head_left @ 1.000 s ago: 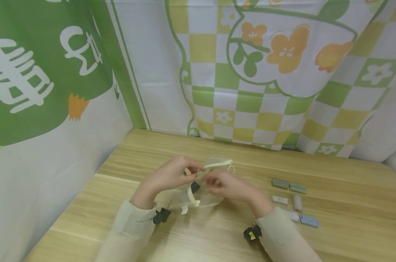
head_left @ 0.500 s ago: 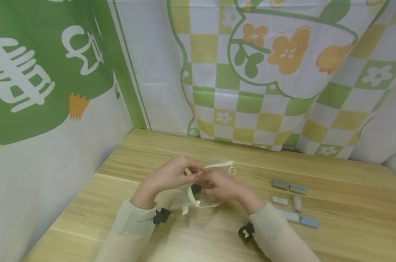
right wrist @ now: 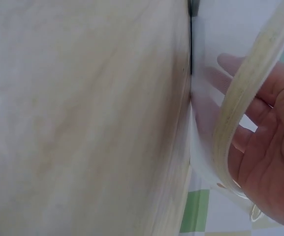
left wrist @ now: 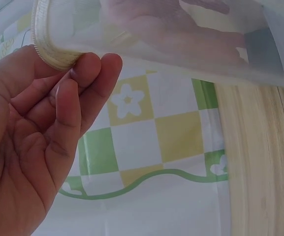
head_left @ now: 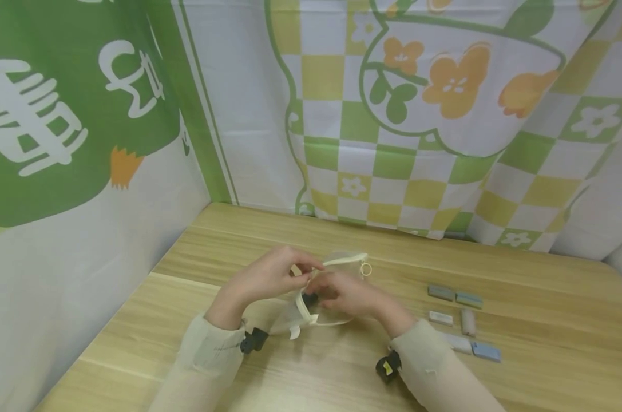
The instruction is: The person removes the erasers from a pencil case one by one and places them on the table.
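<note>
A see-through zip pouch (head_left: 344,259) with a cream zipper edge stands open on the table between the two hands. My left hand (head_left: 272,276) pinches its rim; the left wrist view shows thumb and fingertips on the zipper tape (left wrist: 47,42). My right hand (head_left: 349,293) reaches in through the opening. In the right wrist view its fingers (right wrist: 213,78) extend behind the clear wall, and I see nothing held. A dark block (head_left: 309,298) lies in the pouch near those fingers; the left wrist view shows this block blurred through the wall.
On the table to the right lie several small blocks: a grey one (head_left: 441,292), a greenish one (head_left: 468,300), a white one (head_left: 440,318), a mauve one (head_left: 467,322) and a blue one (head_left: 486,352). A printed curtain (head_left: 383,154) hangs behind the table (head_left: 187,343).
My right hand has moved left and further into the pouch opening. The left hand keeps its pinch on the rim, almost unmoved. The loose blocks stay where they were.
</note>
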{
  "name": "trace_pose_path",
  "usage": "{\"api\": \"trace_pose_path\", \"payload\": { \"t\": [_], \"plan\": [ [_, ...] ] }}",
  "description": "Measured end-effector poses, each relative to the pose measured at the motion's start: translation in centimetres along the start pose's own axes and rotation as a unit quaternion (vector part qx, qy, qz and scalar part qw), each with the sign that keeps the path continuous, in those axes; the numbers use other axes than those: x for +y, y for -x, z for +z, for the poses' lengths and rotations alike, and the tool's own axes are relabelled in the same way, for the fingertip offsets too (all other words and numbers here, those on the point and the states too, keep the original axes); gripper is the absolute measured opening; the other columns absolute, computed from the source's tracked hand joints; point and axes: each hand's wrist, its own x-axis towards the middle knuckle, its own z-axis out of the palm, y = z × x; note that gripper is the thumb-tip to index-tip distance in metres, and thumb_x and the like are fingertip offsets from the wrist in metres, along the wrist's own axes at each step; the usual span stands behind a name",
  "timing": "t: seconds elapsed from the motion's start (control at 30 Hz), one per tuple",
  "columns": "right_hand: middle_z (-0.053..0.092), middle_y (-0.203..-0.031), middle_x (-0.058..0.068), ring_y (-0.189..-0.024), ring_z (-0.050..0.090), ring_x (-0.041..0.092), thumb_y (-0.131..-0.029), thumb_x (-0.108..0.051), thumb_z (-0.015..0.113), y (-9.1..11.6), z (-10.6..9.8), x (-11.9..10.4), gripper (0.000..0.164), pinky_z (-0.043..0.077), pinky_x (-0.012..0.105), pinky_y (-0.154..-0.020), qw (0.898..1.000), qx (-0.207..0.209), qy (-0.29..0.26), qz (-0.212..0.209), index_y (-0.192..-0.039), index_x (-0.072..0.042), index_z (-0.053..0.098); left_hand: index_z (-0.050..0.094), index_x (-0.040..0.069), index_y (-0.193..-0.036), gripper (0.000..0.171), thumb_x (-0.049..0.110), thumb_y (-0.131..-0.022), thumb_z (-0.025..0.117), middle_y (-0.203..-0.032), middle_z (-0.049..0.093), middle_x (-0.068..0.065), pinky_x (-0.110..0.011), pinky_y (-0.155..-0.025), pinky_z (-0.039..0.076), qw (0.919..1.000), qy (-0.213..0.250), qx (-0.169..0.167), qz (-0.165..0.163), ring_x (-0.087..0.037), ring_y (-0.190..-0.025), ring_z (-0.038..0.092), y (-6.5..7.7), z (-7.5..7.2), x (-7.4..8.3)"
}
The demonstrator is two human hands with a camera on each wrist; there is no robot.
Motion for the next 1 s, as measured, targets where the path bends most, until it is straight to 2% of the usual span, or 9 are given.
{"api": "trace_pose_path", "payload": {
  "t": [0.23,0.43,0.67,0.8,1.0],
  "plan": [
    [0.068,-0.123,0.005,-0.121,0.06,0.023,-0.085,0.0,0.069,-0.14,0.17,0.16,0.033,0.047,0.04,-0.106,1.0,-0.01,0.027,0.009,-0.117,-0.007,0.07,0.071,0.002,-0.119,0.029,0.002,-0.092,0.06,-0.096,0.075,-0.01,-0.02,-0.057,0.049,1.0,0.001,0.003,0.0,-0.005,-0.068,0.057,0.06,0.0,-0.1],
    [0.067,-0.124,0.004,-0.122,0.058,0.023,-0.082,0.001,0.068,0.0,0.17,0.1,0.038,0.047,0.041,-0.105,0.999,-0.026,0.036,0.022,-0.119,-0.006,0.07,0.071,0.003,-0.12,0.03,0.002,-0.092,0.06,-0.096,0.075,-0.007,-0.02,-0.056,0.049,1.0,0.004,0.002,-0.003,-0.004,-0.067,0.057,0.18,-0.21,0.11],
    [0.066,-0.121,0.004,-0.116,0.058,0.019,-0.079,0.0,0.071,0.05,0.29,0.17,0.04,0.048,0.037,-0.103,0.997,-0.042,0.058,0.011,-0.118,-0.01,0.071,0.071,0.002,-0.119,0.03,0.001,-0.091,0.06,-0.092,0.075,-0.003,-0.019,-0.051,0.045,1.0,0.002,0.0,-0.005,-0.004,-0.06,0.054,0.22,-0.24,0.18],
    [0.065,-0.121,0.003,-0.114,0.059,0.017,-0.081,-0.004,0.073,0.08,0.26,-0.04,0.039,0.048,0.036,-0.102,0.997,-0.05,0.049,0.027,-0.119,-0.01,0.071,0.071,0.002,-0.119,0.029,0.002,-0.091,0.061,-0.092,0.074,-0.004,-0.019,-0.05,0.044,1.0,0.005,-0.001,-0.006,-0.004,-0.059,0.052,0.23,-0.28,0.28],
    [0.065,-0.113,0.003,-0.102,0.057,0.014,-0.08,-0.008,0.078,0.1,0.27,-0.36,0.037,0.049,0.029,-0.092,0.997,-0.051,0.044,0.039,-0.117,-0.008,0.071,0.071,0.002,-0.119,0.029,0.002,-0.092,0.061,-0.094,0.074,-0.004,-0.019,-0.057,0.049,0.9999,0.008,-0.003,-0.009,-0.008,-0.066,0.057,0.25,-0.31,0.41]
  ]
}}
